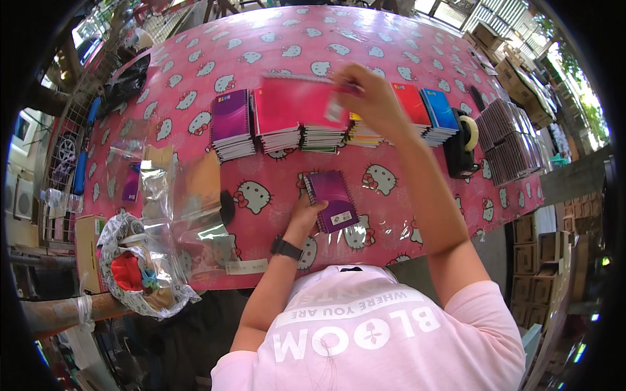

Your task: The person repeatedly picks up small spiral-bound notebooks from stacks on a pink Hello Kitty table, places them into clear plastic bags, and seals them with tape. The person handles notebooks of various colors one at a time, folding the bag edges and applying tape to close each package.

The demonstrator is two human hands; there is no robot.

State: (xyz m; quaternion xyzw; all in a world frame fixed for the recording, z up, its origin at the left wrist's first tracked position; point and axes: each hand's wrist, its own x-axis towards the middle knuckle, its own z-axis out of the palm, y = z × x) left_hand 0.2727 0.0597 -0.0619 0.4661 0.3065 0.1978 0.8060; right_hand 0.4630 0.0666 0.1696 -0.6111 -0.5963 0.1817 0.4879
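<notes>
Near the table's front edge, my left hand holds a purple spiral notebook by its left side, thumb on the cover. Its cover has a white label near the bottom. Farther out, my right hand grips a pink spiral notebook by its right end, slightly blurred, above a row of notebook stacks. The row includes a purple stack at the left, a red stack and a blue stack at the right. The raised notebook partly hides the stacks in the middle.
A pink patterned cover lies over the table. To the right stand a black tape dispenser and a large block of notebooks. Clear plastic bags, a patterned cloth bag and a plastic bottle are at the left.
</notes>
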